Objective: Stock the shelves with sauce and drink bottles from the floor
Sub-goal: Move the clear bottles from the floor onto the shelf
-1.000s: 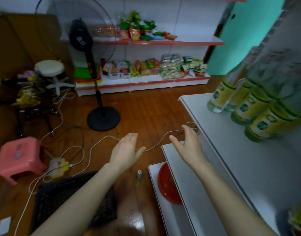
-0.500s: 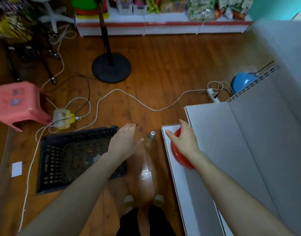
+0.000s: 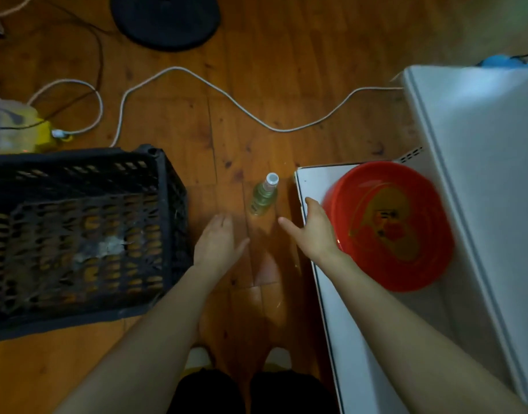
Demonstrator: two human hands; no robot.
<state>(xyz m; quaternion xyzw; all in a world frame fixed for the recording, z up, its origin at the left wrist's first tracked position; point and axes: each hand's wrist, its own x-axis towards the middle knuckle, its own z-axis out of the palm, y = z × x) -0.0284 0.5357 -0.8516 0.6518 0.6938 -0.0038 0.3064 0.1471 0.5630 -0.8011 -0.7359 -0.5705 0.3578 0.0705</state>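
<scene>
Bottle (image 3: pixel 264 195) upright on the wooden floor (image 3: pixel 286 70), both hands apart from it.
Head view: black crate (image 3: pixel 77 234) stands left, white shelf (image 3: pixel 346 339) bearing a red basin (image 3: pixel 388 225) right (a white cable (image 3: pixel 197 82) snakes beyond). Clear greenish bottle, pale cap, between them. Left hand (image 3: pixel 216 245) and right hand (image 3: pixel 312 231) hover near it, fingers straight, holding nothing.
</scene>
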